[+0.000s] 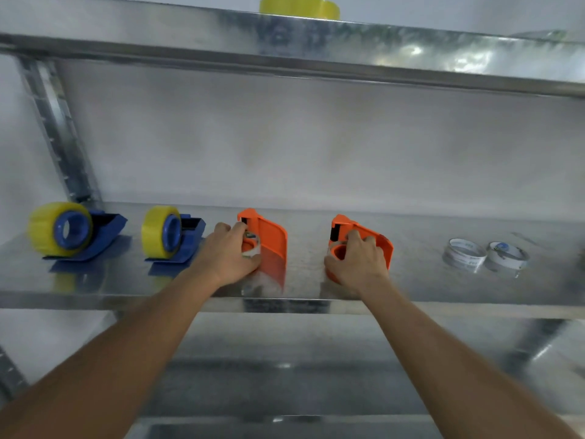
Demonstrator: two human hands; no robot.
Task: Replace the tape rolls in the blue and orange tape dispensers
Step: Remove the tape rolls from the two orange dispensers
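Two blue tape dispensers stand at the left of a metal shelf (304, 280), one at the far left (95, 236) and one nearer the middle (186, 240), each carrying a full yellow tape roll (47, 229). Two orange dispensers stand in the middle. My left hand (229, 251) grips the left orange dispenser (269, 239), fingers curled round a clear roll on its hub. My right hand (357, 261) grips the right orange dispenser (376, 242) over its hub. Two spent clear tape cores (463, 253) lie at the right.
Another yellow tape roll (299, 7) sits on the shelf above, whose metal edge (411, 68) overhangs the work. An upright post (57, 131) stands at the far left. Lower shelves show below my arms.
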